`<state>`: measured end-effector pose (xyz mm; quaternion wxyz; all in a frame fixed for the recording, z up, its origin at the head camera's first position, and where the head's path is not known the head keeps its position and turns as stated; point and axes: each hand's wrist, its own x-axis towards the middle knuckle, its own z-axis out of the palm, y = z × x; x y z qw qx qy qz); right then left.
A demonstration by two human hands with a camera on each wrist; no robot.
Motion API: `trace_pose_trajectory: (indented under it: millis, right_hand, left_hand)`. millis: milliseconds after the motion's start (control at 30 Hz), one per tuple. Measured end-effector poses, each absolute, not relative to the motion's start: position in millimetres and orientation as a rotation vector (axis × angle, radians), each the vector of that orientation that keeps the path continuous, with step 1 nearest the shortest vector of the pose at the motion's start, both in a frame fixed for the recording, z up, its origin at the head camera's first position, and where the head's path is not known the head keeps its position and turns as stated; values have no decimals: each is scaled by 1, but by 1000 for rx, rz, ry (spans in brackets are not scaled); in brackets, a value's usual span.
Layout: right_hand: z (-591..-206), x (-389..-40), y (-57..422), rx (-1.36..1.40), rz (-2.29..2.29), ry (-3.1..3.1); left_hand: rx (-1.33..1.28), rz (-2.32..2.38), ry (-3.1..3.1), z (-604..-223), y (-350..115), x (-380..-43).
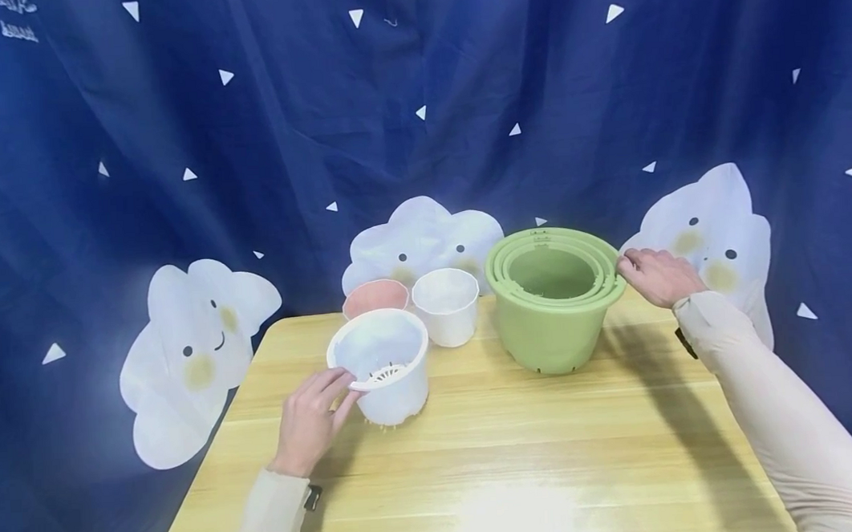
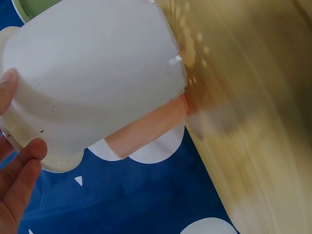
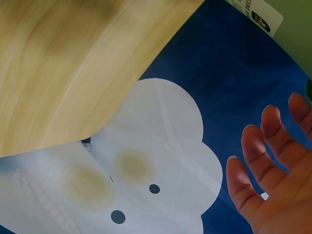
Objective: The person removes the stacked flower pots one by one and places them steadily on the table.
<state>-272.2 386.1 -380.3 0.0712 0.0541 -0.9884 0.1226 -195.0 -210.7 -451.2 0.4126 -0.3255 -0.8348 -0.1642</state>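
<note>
My left hand (image 1: 310, 421) pinches the near left rim of a white flower pot (image 1: 397, 396) with slots in its floor. In the left wrist view, fingertips lie on both sides of that pot's (image 2: 97, 78) rim. The pot's base is at or just above the tabletop; I cannot tell which. On the right stands a stack of nested green flower pots (image 1: 552, 336). My right hand (image 1: 661, 276) is at the right rim of the stack. In the right wrist view its fingers (image 3: 280, 141) are spread and slightly bent, apart from the green wall (image 3: 292, 29).
Behind the held pot stand a pink pot (image 1: 375, 297) and a smaller white pot (image 1: 448, 313). They are near the back edge of the wooden table (image 1: 494, 455). A blue curtain (image 1: 282, 145) with white clouds hangs behind the table.
</note>
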Motion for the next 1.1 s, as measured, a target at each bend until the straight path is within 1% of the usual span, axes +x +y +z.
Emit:
trace_pose_trajectory:
  millis: [467, 1100]
  right_hand:
    - [-382, -274, 386, 149, 382, -2964]
    - [-381, -274, 386, 146, 394, -2964]
  left_hand:
    - [-796, -427, -2158, -466, -220, -191]
    - [-813, -421, -2190, -466, -225, -190]
